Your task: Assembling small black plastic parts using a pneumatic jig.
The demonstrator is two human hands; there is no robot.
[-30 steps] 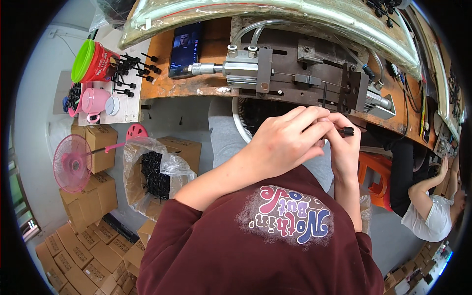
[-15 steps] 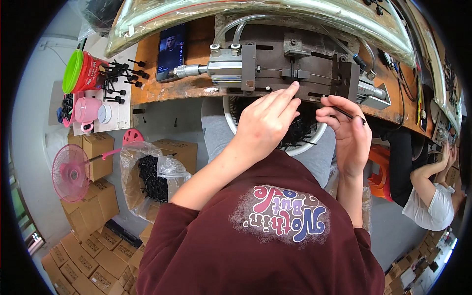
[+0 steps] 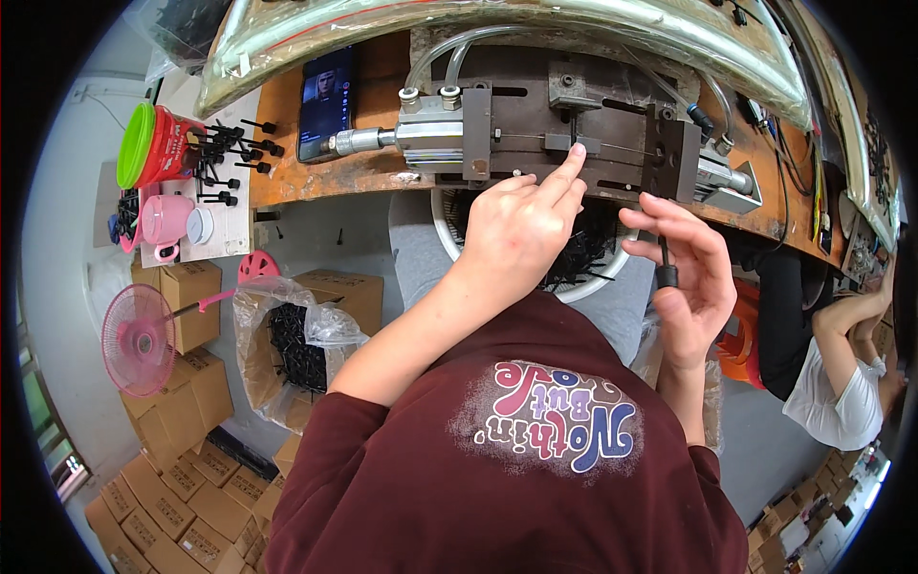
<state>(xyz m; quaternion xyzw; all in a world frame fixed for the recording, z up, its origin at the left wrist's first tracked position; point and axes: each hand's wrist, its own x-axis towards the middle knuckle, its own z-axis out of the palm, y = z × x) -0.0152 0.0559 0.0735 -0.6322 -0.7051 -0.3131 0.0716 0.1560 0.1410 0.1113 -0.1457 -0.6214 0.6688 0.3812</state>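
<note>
My left hand (image 3: 531,218) reaches over the front of a metal fixture, its index finger stretched out. That fingertip rests at a small grey block (image 3: 557,143), against a slim black part (image 3: 574,124) standing in it. To the right, my right hand (image 3: 703,251) has its fingers curled around a thin black rod with a thicker knob end (image 3: 666,275), the knob near the thumb. Under both hands, a white basket (image 3: 601,287) on my lap holds many black rod parts (image 3: 577,256). Pneumatic cylinders (image 3: 430,134) flank the fixture plate (image 3: 521,105).
A phone (image 3: 326,100) lies left of the fixture. Knobbed black parts (image 3: 228,153), a red bucket (image 3: 172,143) and a pink cup (image 3: 166,218) stand farther left. Below are a pink fan (image 3: 139,340) and a bag-lined box (image 3: 256,368). Another person (image 3: 834,383) sits at right.
The rod in my right hand has turned from slanting sideways to knob end down, with the hand opening out slightly. My left index finger has stretched farther onto the block while its other fingers curled.
</note>
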